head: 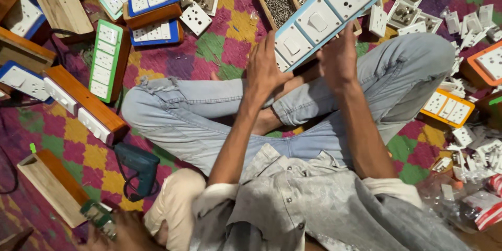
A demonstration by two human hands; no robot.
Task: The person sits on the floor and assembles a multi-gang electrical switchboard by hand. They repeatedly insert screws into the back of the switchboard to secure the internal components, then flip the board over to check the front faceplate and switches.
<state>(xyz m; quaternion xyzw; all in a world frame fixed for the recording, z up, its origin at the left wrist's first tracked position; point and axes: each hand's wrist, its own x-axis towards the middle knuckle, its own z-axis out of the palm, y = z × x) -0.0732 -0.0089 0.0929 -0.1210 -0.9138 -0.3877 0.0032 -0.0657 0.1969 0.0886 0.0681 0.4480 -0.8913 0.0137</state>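
Observation:
I hold a long switchboard plate (pixel 327 13) with a light-blue rim, white switches and a socket, tilted up toward the right above my crossed legs. My left hand (pixel 265 68) grips its lower left end. My right hand (pixel 339 58) supports it from beneath, near the middle. A wooden tray of screws (pixel 277 1) lies just behind the plate.
Finished wooden switchboards (pixel 83 105) with green (pixel 107 60), blue (pixel 154 0) and orange (pixel 448 107) plates lie around on the patterned mat. Loose white sockets (pixel 413 0) are scattered at top right. A teal drill (pixel 138 163) rests by my left knee. An empty wooden box (pixel 52 184) sits lower left.

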